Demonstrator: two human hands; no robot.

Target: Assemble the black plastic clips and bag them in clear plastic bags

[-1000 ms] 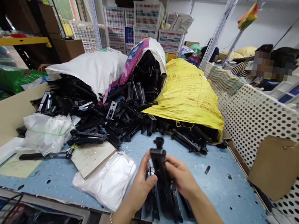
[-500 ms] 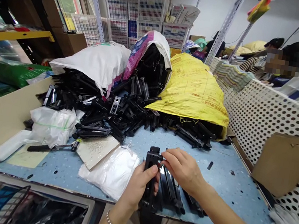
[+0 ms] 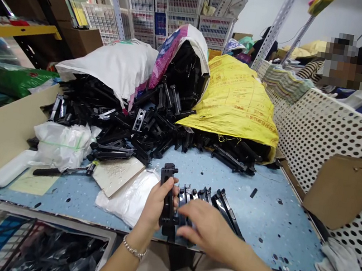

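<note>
Head camera gives me my left hand (image 3: 156, 201) at 6 o'clock, fingers curled tight round a long black plastic bracket (image 3: 168, 187), which stands nearly upright with its knobbed end on top. My right hand (image 3: 207, 225) lies palm down just to the 3 o'clock side of it, fingers stretched toward the bracket's lower end. I cannot tell whether those fingertips pinch anything, since the palm hides what is under it. Beneath and beyond that hand a row of flat black plastic brackets (image 3: 225, 203) lies side by side on the blue speckled tabletop (image 3: 270, 223).

Touching my left hand at 9 o'clock is a crumpled clear plastic bag (image 3: 128, 196), and a beige square board (image 3: 119, 174) rests partly on it. A black-handled screwdriver (image 3: 58, 171) lies further out toward 9 o'clock. At 12 o'clock a big heap of loose black plastic parts (image 3: 134, 128) spills from a white woven sack (image 3: 112, 66) and a yellow printed woven sack (image 3: 237, 103). A white perforated panel (image 3: 319, 130) runs along the 3 o'clock edge, with a brown cardboard piece (image 3: 340, 190) leaning on it.
</note>
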